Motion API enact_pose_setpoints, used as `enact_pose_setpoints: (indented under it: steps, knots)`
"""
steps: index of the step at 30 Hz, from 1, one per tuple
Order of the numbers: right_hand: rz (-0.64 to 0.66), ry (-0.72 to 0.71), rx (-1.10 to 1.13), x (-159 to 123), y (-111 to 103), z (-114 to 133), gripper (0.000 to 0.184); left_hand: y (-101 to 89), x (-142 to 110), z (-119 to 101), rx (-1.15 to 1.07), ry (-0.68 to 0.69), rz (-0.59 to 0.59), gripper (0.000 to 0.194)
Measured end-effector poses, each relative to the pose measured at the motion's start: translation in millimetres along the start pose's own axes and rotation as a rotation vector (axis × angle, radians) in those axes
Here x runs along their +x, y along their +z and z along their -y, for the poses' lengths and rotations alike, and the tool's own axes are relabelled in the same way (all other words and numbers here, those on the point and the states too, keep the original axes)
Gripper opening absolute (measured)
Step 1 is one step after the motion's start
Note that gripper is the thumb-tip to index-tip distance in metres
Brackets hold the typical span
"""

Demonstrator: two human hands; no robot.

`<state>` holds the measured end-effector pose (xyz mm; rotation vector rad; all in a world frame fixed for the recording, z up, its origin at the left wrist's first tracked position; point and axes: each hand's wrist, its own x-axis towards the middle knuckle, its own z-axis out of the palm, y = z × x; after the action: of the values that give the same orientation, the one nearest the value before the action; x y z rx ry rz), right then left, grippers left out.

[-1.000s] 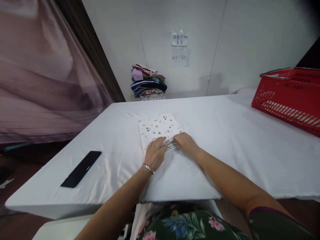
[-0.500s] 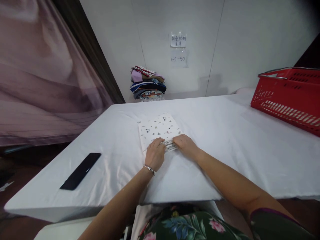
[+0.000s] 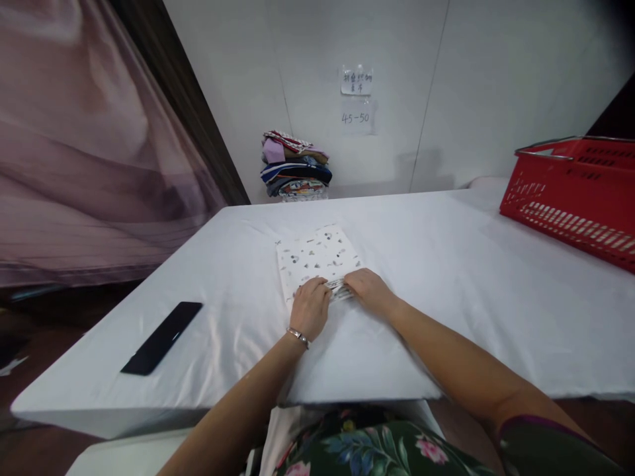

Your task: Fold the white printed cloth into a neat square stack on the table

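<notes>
A white printed cloth (image 3: 320,254), folded into a flat four-sided shape, lies on the white-covered table (image 3: 426,264). Small dark and grey motifs are scattered over it. At its near edge the layers are gathered up into a narrow fold. My left hand (image 3: 311,309), with a metal bracelet (image 3: 298,336) at the wrist, is closed on the left part of that fold. On its right part the fingers of my right hand (image 3: 370,289) are bent round the layers. The fingertips are partly hidden in the cloth.
On the left of the table lies a flat black object (image 3: 163,337). A stack of folded fabrics (image 3: 296,165) stands by the wall behind the far edge. At the right is a red basket (image 3: 570,198) with a metal handle. A pink curtain (image 3: 89,145) hangs at the left.
Very little differs. Both hands keep their grip on the near edge of the cloth, and its fold looks slightly more bunched between them. The whole view has shifted slightly.
</notes>
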<state>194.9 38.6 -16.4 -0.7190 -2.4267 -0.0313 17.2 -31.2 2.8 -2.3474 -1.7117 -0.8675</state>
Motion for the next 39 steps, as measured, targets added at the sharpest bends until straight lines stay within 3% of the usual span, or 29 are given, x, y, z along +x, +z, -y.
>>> enact_pose_setpoints:
  steps: [7,12,19,25,39]
  knots:
    - [-0.034,-0.008,-0.01,-0.4,-0.7,-2.0,0.014,0.0,-1.3,3.6,0.125,0.012,-0.002,0.005]
    - [-0.035,-0.001,0.002,-0.2,-1.0,-2.5,0.015,-3.4,0.5,4.5,0.219,0.034,-0.004,0.017]
    - [-0.019,-0.079,-0.039,0.3,-4.5,-4.3,0.024,-3.3,-1.9,6.0,0.274,0.112,0.022,0.019]
    - [-0.026,-0.137,-0.061,2.0,-4.7,-7.0,0.021,1.5,-5.8,11.2,0.282,0.145,0.061,0.024]
    - [0.044,-0.125,-0.083,1.7,-4.8,-6.9,0.021,1.3,1.7,1.9,0.277,0.082,0.132,0.015]
